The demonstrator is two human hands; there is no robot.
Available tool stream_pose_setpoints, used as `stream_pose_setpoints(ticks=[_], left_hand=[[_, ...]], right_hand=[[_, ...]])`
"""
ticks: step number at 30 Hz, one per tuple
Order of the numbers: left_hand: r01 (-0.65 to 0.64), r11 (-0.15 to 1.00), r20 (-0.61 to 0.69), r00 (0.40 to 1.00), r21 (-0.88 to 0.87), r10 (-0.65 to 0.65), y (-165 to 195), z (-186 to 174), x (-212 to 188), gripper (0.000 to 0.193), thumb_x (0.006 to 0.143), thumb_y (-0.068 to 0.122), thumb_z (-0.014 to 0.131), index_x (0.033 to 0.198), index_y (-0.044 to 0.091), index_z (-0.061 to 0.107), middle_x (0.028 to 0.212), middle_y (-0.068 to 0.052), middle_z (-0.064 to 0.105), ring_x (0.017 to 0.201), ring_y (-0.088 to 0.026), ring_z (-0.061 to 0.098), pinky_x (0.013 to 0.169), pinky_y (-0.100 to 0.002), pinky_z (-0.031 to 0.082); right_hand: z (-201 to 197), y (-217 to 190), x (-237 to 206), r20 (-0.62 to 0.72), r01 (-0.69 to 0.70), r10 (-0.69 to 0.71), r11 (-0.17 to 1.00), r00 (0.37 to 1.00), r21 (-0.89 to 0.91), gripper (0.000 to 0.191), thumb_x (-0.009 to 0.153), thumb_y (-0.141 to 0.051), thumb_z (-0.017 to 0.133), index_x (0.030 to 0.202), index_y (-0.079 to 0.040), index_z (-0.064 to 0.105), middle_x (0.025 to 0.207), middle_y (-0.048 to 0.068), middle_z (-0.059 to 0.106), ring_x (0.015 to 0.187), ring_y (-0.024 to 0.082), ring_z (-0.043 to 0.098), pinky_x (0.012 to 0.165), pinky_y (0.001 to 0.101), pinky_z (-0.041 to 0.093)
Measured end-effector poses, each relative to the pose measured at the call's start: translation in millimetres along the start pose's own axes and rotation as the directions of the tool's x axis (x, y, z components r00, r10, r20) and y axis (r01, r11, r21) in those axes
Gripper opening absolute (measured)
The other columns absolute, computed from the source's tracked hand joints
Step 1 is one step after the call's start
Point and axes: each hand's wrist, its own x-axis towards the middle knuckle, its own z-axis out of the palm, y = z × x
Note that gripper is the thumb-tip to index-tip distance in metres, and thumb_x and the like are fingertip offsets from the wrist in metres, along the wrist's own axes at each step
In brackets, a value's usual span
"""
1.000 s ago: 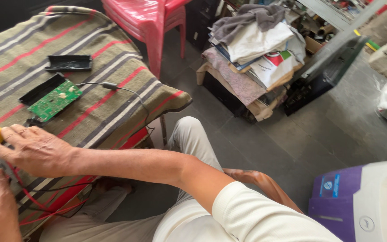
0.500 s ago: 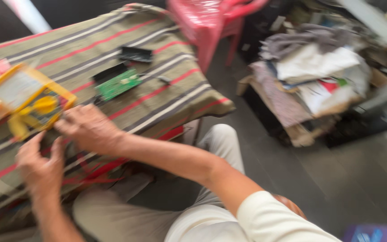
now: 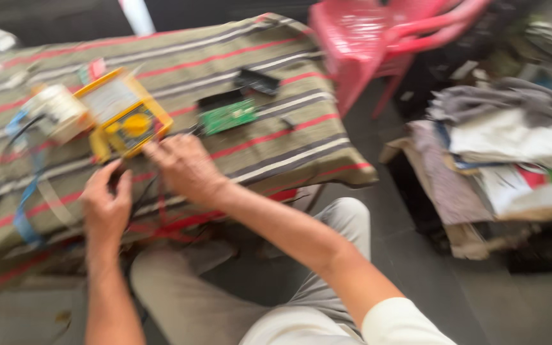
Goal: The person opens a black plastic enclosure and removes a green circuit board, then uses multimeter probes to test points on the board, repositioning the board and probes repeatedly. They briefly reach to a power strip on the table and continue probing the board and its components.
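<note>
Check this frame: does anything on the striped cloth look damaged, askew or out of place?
Nothing clearly damaged, though the picture is blurred. A bare green circuit board lies out of any casing beside black parts. The yellow meter sits askew to the stripes, its red and black leads tangled loosely near the left hand and right hand.

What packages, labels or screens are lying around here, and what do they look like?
Yellow multimeter: on the striped cloth just beyond the right hand, boxy, pale rectangular display above a yellow dial.
Small pink-red label: on the cloth behind the meter, too blurred to tell more.
White package with a red patch: on the cluttered pile at right, flat and rectangular.
</note>
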Motion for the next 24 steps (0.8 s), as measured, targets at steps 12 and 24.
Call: stream_pose_setpoints(ticks=[12,24], left_hand=[[-0.03,0.999,-0.019,0.999,0.039,0.03,20.2,2.1,-12.0,0.027,0.107,0.02,0.073,0.122,-0.003,0.071,0.111,-0.017,0.072,0.103,-0.033,0.069,0.098,-0.042,0.053],[0.002,1.0,-0.14,0.99,-0.003,-0.002,3.0,2.9,-4.8,0.026,0.106,0.018,0.074,0.117,-0.004,0.071,0.107,-0.02,0.071,0.098,-0.034,0.069,0.088,-0.044,0.054]], right_hand=[[-49.7,4.0,-52.9,-0.063,-0.052,0.063,0.986,0.996,0.159,0.054,0.086,-0.006,0.067,0.14,-0.005,0.056,0.128,0.015,0.063,0.124,0.032,0.058,0.108,0.0461,0.046],[-136.4,116.7,-145.6,-0.219,-0.401,0.43,0.901,0.876,0.164,0.015,0.098,-0.001,0.069,0.11,-0.007,0.074,0.099,0.011,0.074,0.08,0.019,0.073,0.073,0.0332,0.056]])
